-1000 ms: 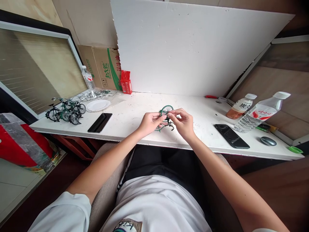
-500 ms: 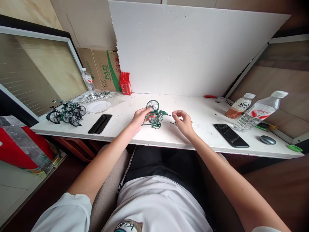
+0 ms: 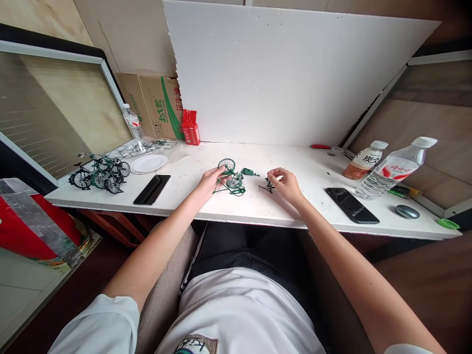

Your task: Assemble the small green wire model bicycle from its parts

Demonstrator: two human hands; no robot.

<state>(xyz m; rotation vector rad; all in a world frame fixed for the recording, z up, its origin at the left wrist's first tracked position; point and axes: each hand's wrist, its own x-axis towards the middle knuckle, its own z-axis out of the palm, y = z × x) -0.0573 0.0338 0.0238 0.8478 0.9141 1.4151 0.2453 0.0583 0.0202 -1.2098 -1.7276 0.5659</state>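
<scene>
Centre frame, the left hand [image 3: 208, 184] pinches a green miniature bicycle [image 3: 235, 183] between thumb and fingers, while the right hand [image 3: 288, 185], loosely curled by small dark parts [image 3: 269, 186], has an unclear grip

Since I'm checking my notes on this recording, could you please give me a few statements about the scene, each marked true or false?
1. The left hand holds a green model bicycle. True.
2. Only one phone is in view. False: there is a left phone and a right phone.
3. The brown-drink bottle wears a white cap. True.
4. The white plates lie right of the green model bicycle. False: the white plates are left of it.
</scene>
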